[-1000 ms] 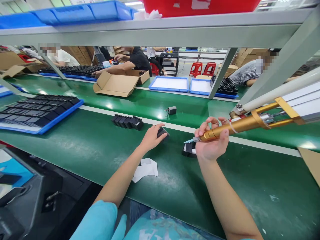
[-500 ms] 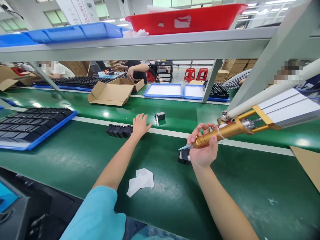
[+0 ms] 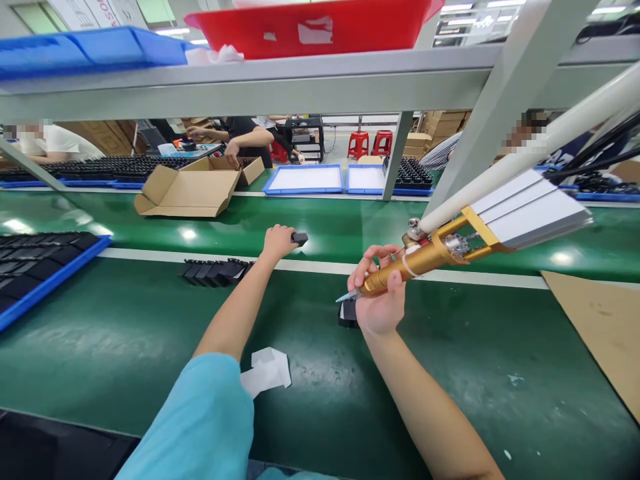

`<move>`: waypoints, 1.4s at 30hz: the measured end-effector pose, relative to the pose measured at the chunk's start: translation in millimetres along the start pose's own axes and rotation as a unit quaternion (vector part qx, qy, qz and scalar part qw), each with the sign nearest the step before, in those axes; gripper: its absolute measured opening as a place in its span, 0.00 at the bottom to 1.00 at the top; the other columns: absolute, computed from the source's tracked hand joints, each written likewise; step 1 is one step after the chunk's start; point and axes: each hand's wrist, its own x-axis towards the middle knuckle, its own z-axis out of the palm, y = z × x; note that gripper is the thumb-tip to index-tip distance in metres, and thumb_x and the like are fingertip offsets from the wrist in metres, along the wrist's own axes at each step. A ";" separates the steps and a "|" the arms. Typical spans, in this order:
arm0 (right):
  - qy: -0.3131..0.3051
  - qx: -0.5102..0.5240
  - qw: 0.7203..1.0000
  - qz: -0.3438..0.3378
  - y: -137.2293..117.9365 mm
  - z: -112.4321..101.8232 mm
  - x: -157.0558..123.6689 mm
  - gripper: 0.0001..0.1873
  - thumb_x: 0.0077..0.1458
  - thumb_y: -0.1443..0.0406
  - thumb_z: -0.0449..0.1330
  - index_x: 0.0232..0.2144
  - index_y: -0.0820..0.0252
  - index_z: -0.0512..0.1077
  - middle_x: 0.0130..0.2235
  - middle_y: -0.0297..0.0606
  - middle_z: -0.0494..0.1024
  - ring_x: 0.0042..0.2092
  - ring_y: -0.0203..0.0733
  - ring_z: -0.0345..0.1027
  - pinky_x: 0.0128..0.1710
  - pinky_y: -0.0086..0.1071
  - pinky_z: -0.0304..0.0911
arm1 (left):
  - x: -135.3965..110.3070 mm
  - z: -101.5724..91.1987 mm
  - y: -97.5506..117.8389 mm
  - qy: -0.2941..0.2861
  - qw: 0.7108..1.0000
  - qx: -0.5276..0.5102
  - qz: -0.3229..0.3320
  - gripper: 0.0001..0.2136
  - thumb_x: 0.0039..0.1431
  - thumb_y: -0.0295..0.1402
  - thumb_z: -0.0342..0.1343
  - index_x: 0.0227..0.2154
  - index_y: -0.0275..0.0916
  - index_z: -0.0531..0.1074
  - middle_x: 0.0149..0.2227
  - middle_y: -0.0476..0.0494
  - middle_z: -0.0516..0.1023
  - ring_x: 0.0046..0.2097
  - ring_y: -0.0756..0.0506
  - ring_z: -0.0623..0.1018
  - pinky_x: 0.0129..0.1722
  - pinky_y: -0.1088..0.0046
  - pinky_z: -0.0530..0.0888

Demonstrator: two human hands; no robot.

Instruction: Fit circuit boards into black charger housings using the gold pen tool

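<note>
Left grip point(image 3: 278, 243) on block point(image 3: 301, 239); block-laden tray point(image 3: 56, 277)

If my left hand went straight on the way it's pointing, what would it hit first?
Past the small black block it seems to hold, your left hand would probably cross the green belt and meet the wider white-lined blue tray. Depth is unclear, so it might touch the belt sooner.

Black units point(image 3: 214, 273), paper point(image 3: 269, 373) on green bench point(image 3: 320, 427)
</note>
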 end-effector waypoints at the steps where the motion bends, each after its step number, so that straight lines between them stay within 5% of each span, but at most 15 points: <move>1: 0.001 0.000 1.000 0.000 -0.3 0.3 0.0 0.14 0.54 0.54 0.56 0.42 0.51 0.66 0.38 0.31 0.66 0.23 0.27 0.60 0.17 0.25 0.60 | -16.6 -2.4 4.0 -0.004 1.000 0.002 0.027 0.18 0.55 0.37 0.57 0.49 0.39 0.73 0.48 0.35 0.75 0.53 0.34 0.67 0.51 0.59 0.63; 7: 0.009 -0.004 1.000 0.002 -1.6 1.8 0.5 0.15 0.53 0.53 0.57 0.41 0.51 0.64 0.37 0.31 0.67 0.22 0.27 0.59 0.16 0.25 0.58 | -117.2 -11.2 25.3 -0.048 0.961 -0.013 0.274 0.17 0.49 0.26 0.58 0.43 0.43 0.77 0.40 0.39 0.74 0.48 0.36 0.69 0.50 0.57 0.64; 12: 0.006 -0.018 1.000 0.001 -0.9 0.6 1.5 0.16 0.53 0.52 0.57 0.41 0.50 0.64 0.37 0.30 0.66 0.22 0.27 0.59 0.17 0.26 0.58 | -142.3 -6.0 30.7 -0.041 0.930 -0.105 0.351 0.26 0.44 0.14 0.48 0.41 0.46 0.78 0.52 0.40 0.69 0.59 0.36 0.64 0.58 0.53 0.62; 16: 0.000 -0.019 1.000 -0.005 -0.1 0.4 2.2 0.15 0.53 0.53 0.57 0.40 0.51 0.64 0.37 0.30 0.67 0.22 0.27 0.59 0.17 0.25 0.58 | -155.6 6.4 28.8 -0.020 0.923 -0.181 0.340 0.38 0.44 0.13 0.45 0.59 0.50 0.65 0.68 0.43 0.49 0.67 0.36 0.52 0.63 0.49 0.58; 19: 0.002 -0.027 1.000 -0.004 0.1 0.3 2.7 0.15 0.52 0.52 0.57 0.40 0.50 0.63 0.37 0.30 0.67 0.22 0.27 0.59 0.17 0.26 0.58 | -170.6 14.9 25.8 -0.006 0.925 -0.245 0.291 0.41 0.46 0.17 0.47 0.65 0.48 0.53 0.69 0.40 0.46 0.68 0.36 0.51 0.63 0.48 0.58; 25: 0.006 -0.035 0.999 -0.007 -0.7 -0.7 3.7 0.15 0.52 0.53 0.57 0.40 0.50 0.63 0.37 0.30 0.67 0.22 0.27 0.59 0.17 0.26 0.60 | -175.8 25.3 16.6 -0.036 0.897 -0.360 0.254 0.37 0.52 0.23 0.52 0.65 0.47 0.52 0.65 0.40 0.59 0.65 0.38 0.60 0.63 0.54 0.59; 31: 0.010 -0.042 0.999 -0.007 -0.2 -1.2 4.6 0.15 0.52 0.53 0.57 0.40 0.51 0.62 0.37 0.30 0.66 0.22 0.27 0.59 0.17 0.26 0.60 | -168.8 25.2 9.6 -0.088 0.875 -0.405 0.251 0.20 0.57 0.37 0.60 0.53 0.45 0.71 0.53 0.39 0.73 0.55 0.39 0.73 0.57 0.59 0.67; 37: 0.012 -0.045 0.999 -0.009 -0.9 -2.0 5.1 0.16 0.52 0.52 0.57 0.40 0.51 0.62 0.37 0.30 0.66 0.22 0.27 0.59 0.17 0.27 0.61 | -177.5 20.4 7.9 -0.148 0.867 -0.411 0.240 0.29 0.51 0.41 0.65 0.57 0.47 0.68 0.54 0.39 0.73 0.55 0.38 0.72 0.55 0.59 0.67; 42: 0.010 -0.050 0.999 -0.008 -1.3 -1.2 4.9 0.15 0.53 0.52 0.57 0.40 0.51 0.62 0.37 0.30 0.65 0.22 0.27 0.59 0.17 0.26 0.61 | -175.3 29.2 5.7 -0.147 0.849 -0.477 0.174 0.24 0.59 0.41 0.58 0.58 0.47 0.66 0.51 0.40 0.75 0.52 0.40 0.74 0.55 0.60 0.67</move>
